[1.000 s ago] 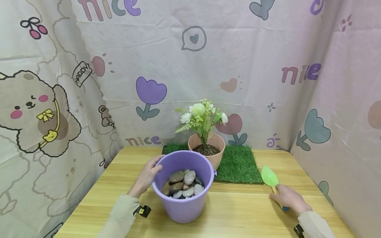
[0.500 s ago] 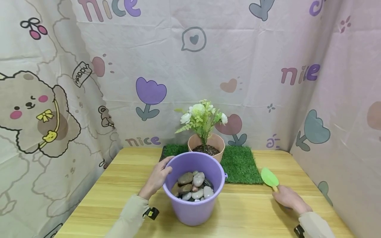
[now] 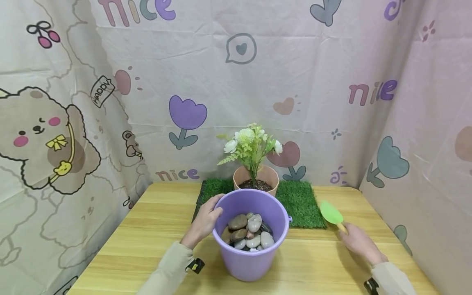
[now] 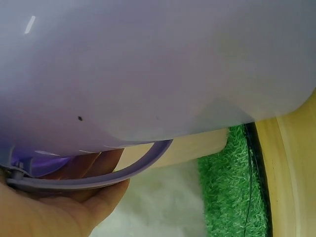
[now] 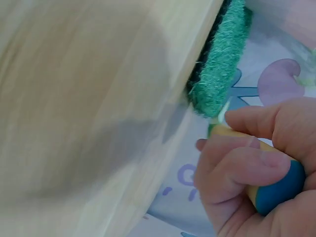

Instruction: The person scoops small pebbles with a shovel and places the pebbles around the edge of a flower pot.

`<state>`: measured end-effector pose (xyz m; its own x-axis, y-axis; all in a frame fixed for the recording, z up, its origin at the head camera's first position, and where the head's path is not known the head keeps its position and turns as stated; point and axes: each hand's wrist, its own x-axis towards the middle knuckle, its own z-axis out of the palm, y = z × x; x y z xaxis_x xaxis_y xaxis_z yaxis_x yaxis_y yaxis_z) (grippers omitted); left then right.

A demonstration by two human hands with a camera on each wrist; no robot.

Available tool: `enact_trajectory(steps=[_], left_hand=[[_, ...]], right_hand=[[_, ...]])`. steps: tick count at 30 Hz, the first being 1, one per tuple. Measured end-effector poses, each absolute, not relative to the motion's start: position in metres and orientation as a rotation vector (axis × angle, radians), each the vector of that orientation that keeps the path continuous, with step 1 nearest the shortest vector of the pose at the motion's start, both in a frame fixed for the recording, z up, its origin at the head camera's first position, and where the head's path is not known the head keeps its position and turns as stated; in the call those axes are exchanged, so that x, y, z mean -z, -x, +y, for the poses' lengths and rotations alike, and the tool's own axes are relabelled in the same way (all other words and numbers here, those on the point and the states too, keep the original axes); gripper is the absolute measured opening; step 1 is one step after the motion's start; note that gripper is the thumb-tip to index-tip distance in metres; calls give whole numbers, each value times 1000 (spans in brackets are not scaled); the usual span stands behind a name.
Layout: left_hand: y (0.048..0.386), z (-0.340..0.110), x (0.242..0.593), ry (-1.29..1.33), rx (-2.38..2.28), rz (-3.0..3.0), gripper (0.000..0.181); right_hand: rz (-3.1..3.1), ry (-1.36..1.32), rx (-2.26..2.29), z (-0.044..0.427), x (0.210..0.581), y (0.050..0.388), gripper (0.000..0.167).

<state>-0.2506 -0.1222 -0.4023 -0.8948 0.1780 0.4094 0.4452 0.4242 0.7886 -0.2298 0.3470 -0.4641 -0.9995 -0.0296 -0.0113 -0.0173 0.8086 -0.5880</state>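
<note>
A purple bucket (image 3: 248, 262) with several smooth stones (image 3: 254, 223) inside stands on the table, front and centre in the head view. My left hand (image 3: 205, 219) grips its left rim; in the left wrist view the fingers of that hand (image 4: 74, 202) curl round the rim and handle (image 4: 113, 178). At the right, my right hand (image 3: 363, 244) holds a small trowel with a green blade (image 3: 331, 212). The right wrist view shows the hand (image 5: 256, 168) with fingers wrapped round the yellow and blue trowel handle (image 5: 282, 187).
Behind the bucket, a peach pot (image 3: 271, 180) with white flowers (image 3: 246, 137) stands on a green grass mat (image 3: 300, 207). The wooden table (image 3: 147, 229) is bordered by printed cloth (image 3: 313, 73) at the back and sides.
The bucket has moved to the right along the table, with my left hand on its rim. The trowel has shifted slightly left and its blade has turned a little.
</note>
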Motion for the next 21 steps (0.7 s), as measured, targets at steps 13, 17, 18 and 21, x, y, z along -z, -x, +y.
enact_trajectory(steps=[13, 17, 18, 21], left_hand=[[255, -112, 403, 602, 1562, -2485, 56], [258, -112, 404, 611, 1622, -2510, 58], [259, -113, 404, 608, 1632, -2514, 58], [260, -114, 404, 589, 1637, -2522, 58]], right_hand=[[3151, 107, 920, 309, 431, 235, 53], [3158, 127, 960, 294, 422, 233, 55], [3165, 134, 966, 291, 421, 233, 54], [3181, 157, 980, 282, 416, 231, 55]])
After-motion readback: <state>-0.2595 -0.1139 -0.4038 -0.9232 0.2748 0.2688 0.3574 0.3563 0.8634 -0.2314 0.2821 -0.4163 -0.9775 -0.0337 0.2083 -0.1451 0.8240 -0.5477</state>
